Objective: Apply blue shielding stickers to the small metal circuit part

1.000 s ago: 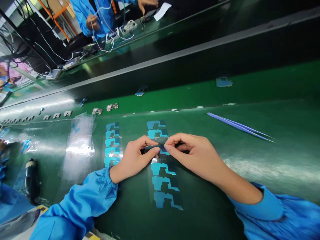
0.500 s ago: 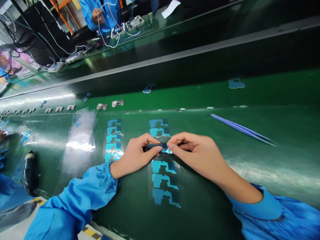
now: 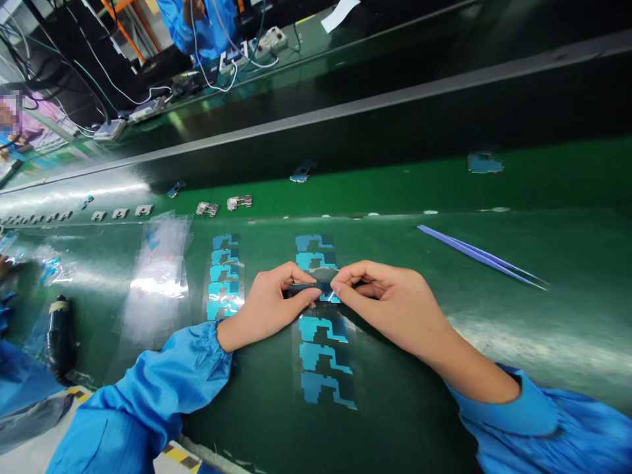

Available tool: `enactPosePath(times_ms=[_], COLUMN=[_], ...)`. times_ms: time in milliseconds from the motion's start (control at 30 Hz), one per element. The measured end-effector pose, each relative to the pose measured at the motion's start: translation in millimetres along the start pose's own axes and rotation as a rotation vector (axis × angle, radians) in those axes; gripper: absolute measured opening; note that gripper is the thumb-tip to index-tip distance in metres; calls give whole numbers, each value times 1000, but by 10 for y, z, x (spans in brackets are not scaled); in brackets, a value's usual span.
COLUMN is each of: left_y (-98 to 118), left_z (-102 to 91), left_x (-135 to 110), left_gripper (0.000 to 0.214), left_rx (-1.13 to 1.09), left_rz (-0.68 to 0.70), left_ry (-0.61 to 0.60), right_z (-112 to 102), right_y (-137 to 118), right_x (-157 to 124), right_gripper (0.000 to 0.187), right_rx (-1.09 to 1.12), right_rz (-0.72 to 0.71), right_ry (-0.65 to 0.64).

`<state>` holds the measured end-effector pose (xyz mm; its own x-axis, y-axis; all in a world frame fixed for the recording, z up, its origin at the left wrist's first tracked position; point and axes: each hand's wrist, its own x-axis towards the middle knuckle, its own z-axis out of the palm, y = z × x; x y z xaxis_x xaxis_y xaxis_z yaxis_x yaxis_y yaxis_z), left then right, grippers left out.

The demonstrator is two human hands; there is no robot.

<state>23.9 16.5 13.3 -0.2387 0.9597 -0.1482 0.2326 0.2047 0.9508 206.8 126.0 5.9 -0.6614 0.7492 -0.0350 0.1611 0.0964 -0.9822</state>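
My left hand (image 3: 274,299) pinches a small dark circuit board (image 3: 299,288) between thumb and fingers, its thin edge turned toward me. At the board's right end, my right hand (image 3: 382,293) has thumb and forefinger closed on it; the fingertips cover whatever detail is there. Under both hands lies a clear sheet of blue stickers (image 3: 316,359), cut in stepped shapes, with its middle partly hidden. A second sheet of blue stickers (image 3: 224,273) lies to the left of my left hand. Blue tweezers (image 3: 478,255) rest to the right, beyond my right hand.
Along the green belt (image 3: 385,191) sit a blue board (image 3: 484,163), another blue board (image 3: 302,172) and several silver boards (image 3: 239,202). Clear plastic sheets (image 3: 155,289) and a black cylindrical tool (image 3: 60,336) are at left. Across the line stands a co-worker in blue (image 3: 212,33).
The boards on the belt have shifted a little to the right. Both my hands stay almost still around the small board. The co-worker's hand across the line has risen.
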Motion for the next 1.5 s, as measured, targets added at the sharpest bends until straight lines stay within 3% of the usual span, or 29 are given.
enactPosePath(times_ms=[167, 233, 400, 1067, 1267, 1500], left_y=[2, -2, 13, 9, 16, 10], left_z=[4, 5, 5, -38, -30, -48], left_x=[4, 5, 9, 15, 4, 24], left_gripper=[14, 13, 13, 25, 18, 31], left_rx=[-19, -29, -12, -85, -167, -220], left_rz=[-10, -11, -14, -89, -81, -81], left_ry=[-5, -7, -16, -65, -72, -104], right_z=[25, 39, 49, 45, 59, 89], right_y=[70, 81, 64, 86, 82, 75], right_x=[14, 22, 28, 31, 9, 22], right_gripper=[12, 19, 17, 22, 21, 24], right_rx=[-20, -45, -181, -144, -159, -181], right_rz=[-85, -106, -50, -89, -121, -132], right_ry=[27, 42, -83, -48, -65, -66])
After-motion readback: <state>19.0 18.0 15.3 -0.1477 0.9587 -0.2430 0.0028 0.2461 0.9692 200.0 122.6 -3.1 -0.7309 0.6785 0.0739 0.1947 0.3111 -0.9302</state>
